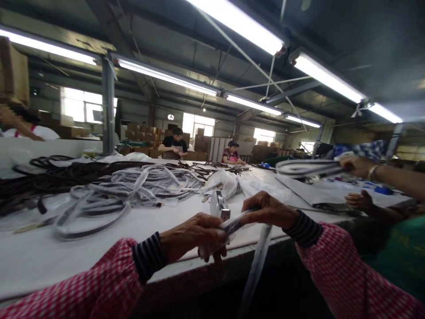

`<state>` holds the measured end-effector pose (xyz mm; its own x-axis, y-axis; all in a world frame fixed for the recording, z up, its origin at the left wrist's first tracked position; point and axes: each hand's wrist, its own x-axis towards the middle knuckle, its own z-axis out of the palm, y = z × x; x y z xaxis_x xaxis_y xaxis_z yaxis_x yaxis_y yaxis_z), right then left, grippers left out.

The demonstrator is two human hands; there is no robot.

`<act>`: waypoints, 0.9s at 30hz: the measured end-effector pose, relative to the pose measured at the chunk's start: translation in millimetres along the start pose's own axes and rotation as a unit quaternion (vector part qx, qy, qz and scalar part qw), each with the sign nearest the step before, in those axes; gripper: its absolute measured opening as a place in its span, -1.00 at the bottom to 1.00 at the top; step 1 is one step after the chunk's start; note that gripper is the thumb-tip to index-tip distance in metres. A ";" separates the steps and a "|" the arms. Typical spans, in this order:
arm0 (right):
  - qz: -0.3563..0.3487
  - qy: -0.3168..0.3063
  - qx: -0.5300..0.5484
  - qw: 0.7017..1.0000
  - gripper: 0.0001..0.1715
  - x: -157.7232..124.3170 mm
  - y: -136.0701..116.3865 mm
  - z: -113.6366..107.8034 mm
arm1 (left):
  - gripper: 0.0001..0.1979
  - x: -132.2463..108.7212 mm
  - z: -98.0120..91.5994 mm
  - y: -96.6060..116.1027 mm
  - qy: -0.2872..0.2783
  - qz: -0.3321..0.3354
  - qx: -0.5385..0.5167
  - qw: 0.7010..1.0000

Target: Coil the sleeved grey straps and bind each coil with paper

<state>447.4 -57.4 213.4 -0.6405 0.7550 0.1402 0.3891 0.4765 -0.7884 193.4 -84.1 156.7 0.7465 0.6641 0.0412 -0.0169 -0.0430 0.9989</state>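
A grey strap in clear plastic wrap [257, 266] hangs over the table's front edge, its upper part stretched between my hands. My left hand [202, 232] is closed around it, fingers curled underneath. Thumb and fingers of my right hand [268, 209] pinch the same strap a little further right and higher. Just behind my left hand stands a small white and metal device [219, 204], perhaps a tape dispenser, partly hidden by the hand. A heap of similar grey wrapped straps [133, 186] lies on the table beyond my left hand.
Dark brown straps [43, 177] pile up at the far left of the white table [109, 257]. Crumpled clear plastic [226, 182] lies behind the device. At right, a co-worker's hand [360, 167] holds a looped strap bundle [308, 168]. Two people work across the table.
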 end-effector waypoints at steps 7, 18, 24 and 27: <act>-0.010 0.002 0.019 1.000 -0.55 7.3 1.1 -2.0 | -0.71 2.4 4.1 -1.3 0.052 0.013 -0.011 0.998; -0.163 0.150 -0.213 0.952 -0.79 -0.4 22.2 -2.5 | -0.64 -11.9 -6.0 -5.4 0.134 0.005 -0.006 0.991; -0.236 0.297 -0.392 0.838 -0.62 8.2 30.3 8.3 | -0.69 -22.9 14.9 -18.9 0.053 0.005 -0.131 0.990; -0.200 0.292 -0.265 0.897 -0.59 18.8 46.3 38.5 | -0.76 -24.8 24.5 1.8 0.066 0.100 -0.139 0.983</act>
<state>427.9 -38.4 156.5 -0.4025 0.5089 0.7609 0.5646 0.7923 -0.2312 191.2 -118.9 157.0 0.6163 0.7556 0.2220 -0.3502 0.0105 0.9366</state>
